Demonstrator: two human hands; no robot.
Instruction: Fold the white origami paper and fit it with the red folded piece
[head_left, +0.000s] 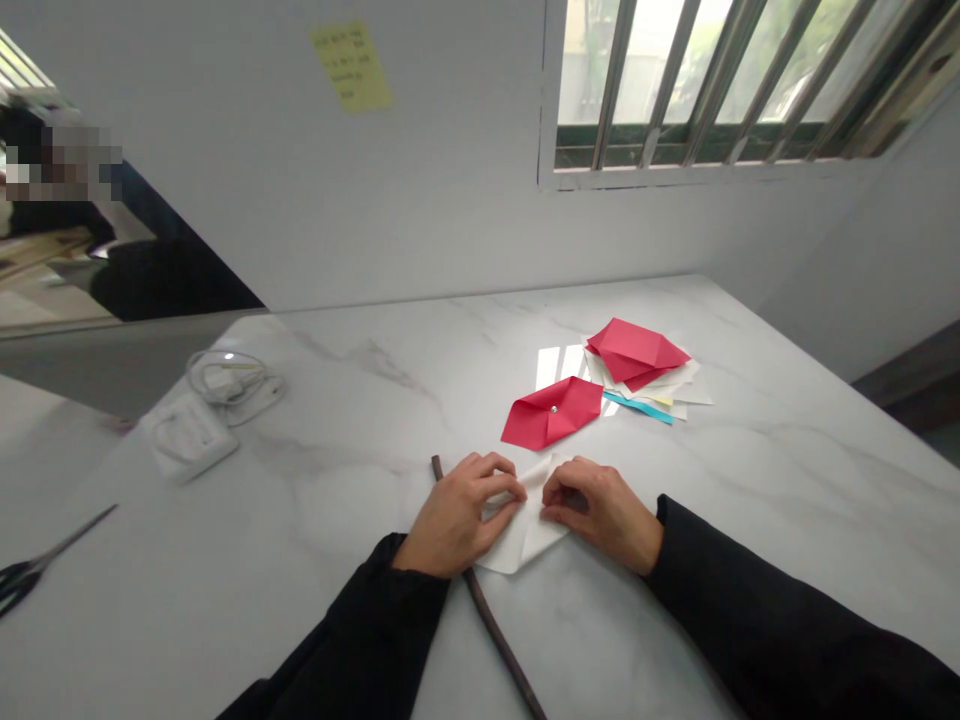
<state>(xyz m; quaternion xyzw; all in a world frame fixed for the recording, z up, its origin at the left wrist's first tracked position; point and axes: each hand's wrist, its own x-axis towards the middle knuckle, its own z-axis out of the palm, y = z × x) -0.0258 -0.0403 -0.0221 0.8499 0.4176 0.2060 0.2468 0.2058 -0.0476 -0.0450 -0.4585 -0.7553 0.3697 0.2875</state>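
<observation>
A piece of white paper with folds in it lies on the table between my hands. My left hand pinches its left side, thumb and fingers closed together. On the right side, my right hand is also closed in a pinch at the paper. Under my left hand and wrist runs a thin brown stick, its far tip showing beyond the fingers. Just past my hands sits a red folded paper pinwheel with a small shiny pin at its middle.
Red folded papers rest on white sheets at the back right, beside a blue strip. At left are a white box, a coiled cable and scissors. A person is beyond the table's far left.
</observation>
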